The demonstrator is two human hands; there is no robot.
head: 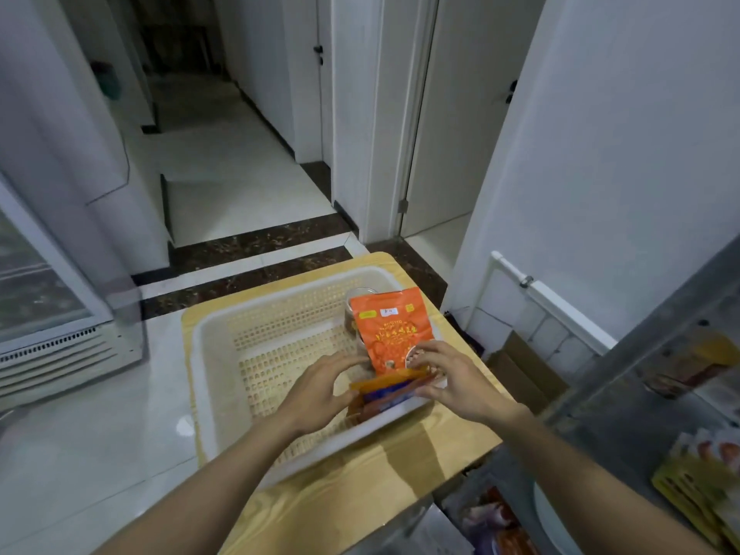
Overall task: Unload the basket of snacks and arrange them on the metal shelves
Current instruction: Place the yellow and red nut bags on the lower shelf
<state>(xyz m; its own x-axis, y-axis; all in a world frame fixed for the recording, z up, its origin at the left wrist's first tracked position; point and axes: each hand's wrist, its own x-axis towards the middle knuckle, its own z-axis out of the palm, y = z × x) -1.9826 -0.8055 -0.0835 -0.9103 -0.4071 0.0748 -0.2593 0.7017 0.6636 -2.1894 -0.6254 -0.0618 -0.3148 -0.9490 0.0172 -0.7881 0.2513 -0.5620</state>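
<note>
Resting on a light wooden table (360, 498): one white basket (212, 354) of perforated plastic, set at a slant, its far edge close to the table's far edge.

Contents of basket, all along its right side:
- Flat packets (394, 394), orange and blue, a small bundle standing on edge in the near right corner, top edges above the rim.
- Orange pouch (386, 330), upright, label facing the camera, just behind the bundle against the right wall.
- Clear jar (359, 300), partly hidden behind the pouch, toward the far right corner.
- The left half of the basket floor shows only bare mesh.

Hands:
- Left hand (320, 390): inside the basket, fingers and thumb curled round the left end of the flat packets.
- Right hand (452, 380): over the right rim, fingers curled onto the right end of the same bundle and brushing the foot of the orange pouch.

Surroundings:
- Metal shelves (624, 346) beyond the table's right edge, holding yellow packets (696, 486) and other snacks too blurred to name.
- Glass-door cooler (44, 298) well apart, on the tiled floor to the left.
</note>
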